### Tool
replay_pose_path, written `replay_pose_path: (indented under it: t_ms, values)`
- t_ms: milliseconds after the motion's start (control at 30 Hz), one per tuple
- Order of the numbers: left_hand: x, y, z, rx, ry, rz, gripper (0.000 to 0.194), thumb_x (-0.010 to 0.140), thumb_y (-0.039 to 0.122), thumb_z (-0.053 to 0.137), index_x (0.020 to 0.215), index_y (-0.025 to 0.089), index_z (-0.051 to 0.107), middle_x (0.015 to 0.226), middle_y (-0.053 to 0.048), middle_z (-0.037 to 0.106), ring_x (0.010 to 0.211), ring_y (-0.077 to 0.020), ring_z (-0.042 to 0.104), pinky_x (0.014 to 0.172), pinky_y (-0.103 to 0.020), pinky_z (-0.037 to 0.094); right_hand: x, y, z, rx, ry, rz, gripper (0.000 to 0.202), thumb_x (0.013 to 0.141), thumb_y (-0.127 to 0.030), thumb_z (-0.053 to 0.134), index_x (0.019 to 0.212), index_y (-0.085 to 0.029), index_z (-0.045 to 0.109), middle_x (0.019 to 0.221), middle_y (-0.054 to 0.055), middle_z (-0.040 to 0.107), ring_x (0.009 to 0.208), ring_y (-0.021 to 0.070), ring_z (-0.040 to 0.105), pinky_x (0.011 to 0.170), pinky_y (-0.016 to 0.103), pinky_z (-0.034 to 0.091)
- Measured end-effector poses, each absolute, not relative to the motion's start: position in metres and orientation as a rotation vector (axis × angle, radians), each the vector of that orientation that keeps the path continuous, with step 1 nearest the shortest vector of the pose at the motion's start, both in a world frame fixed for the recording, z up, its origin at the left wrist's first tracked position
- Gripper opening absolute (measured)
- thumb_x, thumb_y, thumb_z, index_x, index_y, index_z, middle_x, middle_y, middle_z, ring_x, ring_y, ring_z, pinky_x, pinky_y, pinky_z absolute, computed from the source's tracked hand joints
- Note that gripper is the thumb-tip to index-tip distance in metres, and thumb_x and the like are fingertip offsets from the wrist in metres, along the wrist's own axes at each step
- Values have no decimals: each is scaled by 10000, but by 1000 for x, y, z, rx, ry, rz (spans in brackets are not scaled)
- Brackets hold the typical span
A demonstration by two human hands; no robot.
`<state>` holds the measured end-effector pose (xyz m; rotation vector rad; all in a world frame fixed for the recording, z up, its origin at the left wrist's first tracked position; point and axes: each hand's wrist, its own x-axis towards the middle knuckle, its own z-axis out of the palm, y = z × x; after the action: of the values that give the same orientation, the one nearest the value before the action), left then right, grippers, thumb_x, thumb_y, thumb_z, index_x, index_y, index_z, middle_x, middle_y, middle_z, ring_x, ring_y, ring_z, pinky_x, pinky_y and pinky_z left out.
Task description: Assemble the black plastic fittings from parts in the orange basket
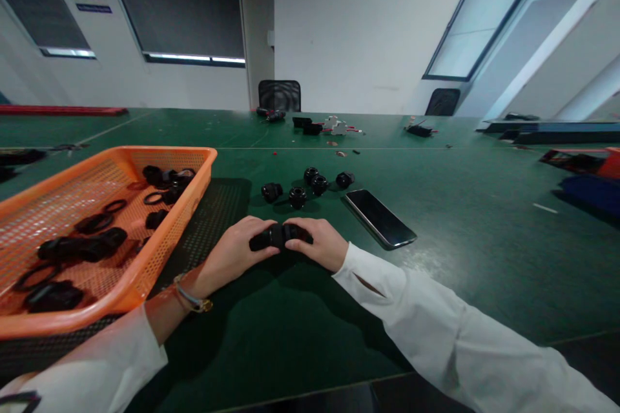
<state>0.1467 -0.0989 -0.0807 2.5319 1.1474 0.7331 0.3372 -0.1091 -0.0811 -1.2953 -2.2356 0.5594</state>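
Note:
In front of me, just above the table, my left hand (pixel 241 244) grips the left end of a black plastic cable gland (pixel 278 236). On its other end, the fingers of my right hand (pixel 320 240) are closed. The gland lies sideways between the two hands, and my fingers cover part of it. Just beyond my hands stand several similar black fittings (pixel 297 197) in a loose group. One of them, a black fitting (pixel 272 191), sits a little to the left, and another black fitting (pixel 345 180) sits to the right.
An orange plastic basket (pixel 140 271) on the left holds black fittings and rings (pixel 94 224). A smartphone (pixel 380 218) lies right of my hands on the green table (pixel 475 239). Small black and white parts (pixel 334 126) lie farther back. Blue and orange items (pixel 593 193) are at the right.

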Motion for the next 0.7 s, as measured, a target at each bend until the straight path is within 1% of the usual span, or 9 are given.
replay_pose_path:
  t_ms: [100,200,400,700]
  values:
    - [146,-99,-81,2607,1091,771,331,692,304,615,987,158,582,927,-54,642,888,-176,559,791,-296,457,337,-110,-80,-1291,-2234,564,333,731,-279,563,1025,-123,580,879,80,638,733,162,563,670,265,399]
    - [146,-100,-81,2653,1053,803,310,690,291,624,968,162,584,927,-50,644,888,-175,553,789,-300,461,337,-111,-79,-1279,-2224,593,306,737,-276,552,998,-122,591,815,60,632,673,144,540,625,248,377]
    - [146,-101,-82,2748,971,895,324,693,259,630,994,154,569,941,-57,641,898,-176,546,796,-310,464,337,-111,-81,-1274,-2106,784,314,736,-280,544,982,-92,591,710,30,587,604,118,489,560,224,343]
    - [145,-103,-82,2909,891,968,346,709,256,619,1026,137,545,943,-80,635,912,-192,544,801,-335,469,336,-110,-85,-1147,-1889,1137,222,731,-257,519,874,-101,585,648,4,547,599,111,506,568,215,379]
